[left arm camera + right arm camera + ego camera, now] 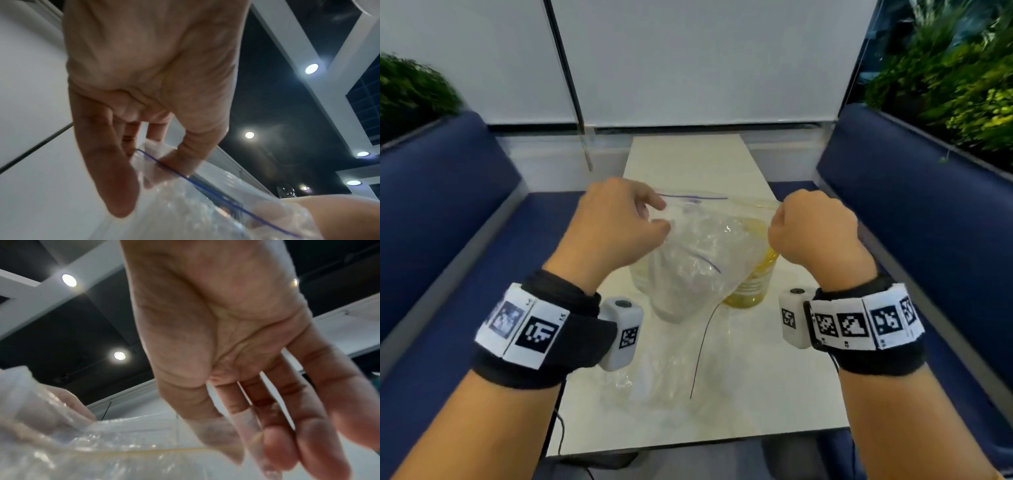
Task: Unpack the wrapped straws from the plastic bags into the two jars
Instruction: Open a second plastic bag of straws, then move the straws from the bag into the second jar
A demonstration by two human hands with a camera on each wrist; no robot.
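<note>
I hold a clear zip bag [702, 253] with a blue seal line up over the table, its top edge stretched between both hands. My left hand [619, 219] pinches the left end of the seal [164, 165] between thumb and fingers. My right hand [811, 229] pinches the right end [236, 449]. Pale wrapped straws fill the hanging bag. Behind it stand two jars, a yellow-tinted one [751, 287] at right and another [638, 274] mostly hidden at left. The jars' contents are hidden.
A second crumpled clear bag [671, 373] with a dark seal line lies flat on the white table [774, 394] near the front edge. Blue bench seats [448, 212] flank the table. Plants [962, 85] stand behind the right seat.
</note>
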